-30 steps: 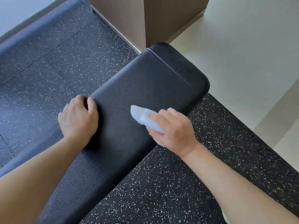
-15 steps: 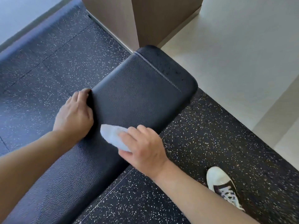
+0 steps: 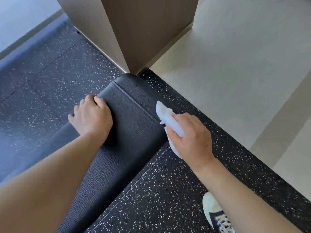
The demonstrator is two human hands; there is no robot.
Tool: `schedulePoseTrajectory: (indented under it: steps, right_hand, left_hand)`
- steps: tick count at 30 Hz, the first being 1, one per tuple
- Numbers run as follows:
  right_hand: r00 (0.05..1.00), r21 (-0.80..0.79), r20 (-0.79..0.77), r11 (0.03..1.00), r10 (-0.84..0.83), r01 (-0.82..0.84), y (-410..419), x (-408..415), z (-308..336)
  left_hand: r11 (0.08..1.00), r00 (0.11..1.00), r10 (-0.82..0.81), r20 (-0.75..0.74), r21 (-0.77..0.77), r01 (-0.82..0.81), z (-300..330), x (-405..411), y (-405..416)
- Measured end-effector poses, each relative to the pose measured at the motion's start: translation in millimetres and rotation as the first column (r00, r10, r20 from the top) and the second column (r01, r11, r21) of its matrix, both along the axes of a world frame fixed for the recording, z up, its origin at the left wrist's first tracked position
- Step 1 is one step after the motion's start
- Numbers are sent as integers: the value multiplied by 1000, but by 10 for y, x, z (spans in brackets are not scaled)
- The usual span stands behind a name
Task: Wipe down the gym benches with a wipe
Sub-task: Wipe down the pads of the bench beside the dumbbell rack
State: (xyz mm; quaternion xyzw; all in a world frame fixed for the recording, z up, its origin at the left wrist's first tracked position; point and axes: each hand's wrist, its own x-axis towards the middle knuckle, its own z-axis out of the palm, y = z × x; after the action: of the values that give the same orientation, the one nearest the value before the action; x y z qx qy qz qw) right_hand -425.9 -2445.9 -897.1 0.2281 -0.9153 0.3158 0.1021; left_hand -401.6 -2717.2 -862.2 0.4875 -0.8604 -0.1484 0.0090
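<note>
The left hand grips the left edge of the black padded bench — fingers close together and curled over the side, their tips out of sight below the edge. Just right of those fingers runs the bench's stitched seam. At the bench's right edge, the right hand holds a crumpled white wipe — fingers curled around it, its free end sticking out beyond the fingertips and touching the pad beside the seam. Below that forearm, a white shoe stands on the speckled floor.

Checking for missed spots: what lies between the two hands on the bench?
In the head view, only bare black bench padding with its stitched seam lies between the left hand and the right hand holding the wipe.
</note>
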Motion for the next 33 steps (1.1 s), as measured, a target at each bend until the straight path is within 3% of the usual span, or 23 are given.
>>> schedulePoseTrajectory:
  steps: [7,11,14,17,21,27,33]
  right_hand:
    - [999,-88,-40,996,-11,8,-211,-56,38]
    - [999,-40,-25,999,31,-32,-739,-413,178]
    - [985,-16,51,986,165,-164,-1379,-737,288]
    - [955,109,84,950,285,-293,-2030,-1029,347]
    - [913,177,110,896,394,-408,-2431,-1199,299]
    - [892,-12,133,901,432,-434,-1608,-1003,333]
    - [861,-26,92,865,500,-500,-423,-792,147]
  left_hand:
    - [997,1000,-2,-4,-81,2,-88,-13,22]
    - [997,1000,24,9,-67,-24,-75,-47,57]
    - [997,1000,27,8,-70,-26,-65,-55,67]
    - [997,999,36,20,-62,-35,-85,-63,53]
    - [997,999,32,37,-65,-29,-94,-84,52]
    - [997,998,46,42,-63,-44,-89,-84,33]
    - [994,998,69,14,-80,-68,-76,-107,56]
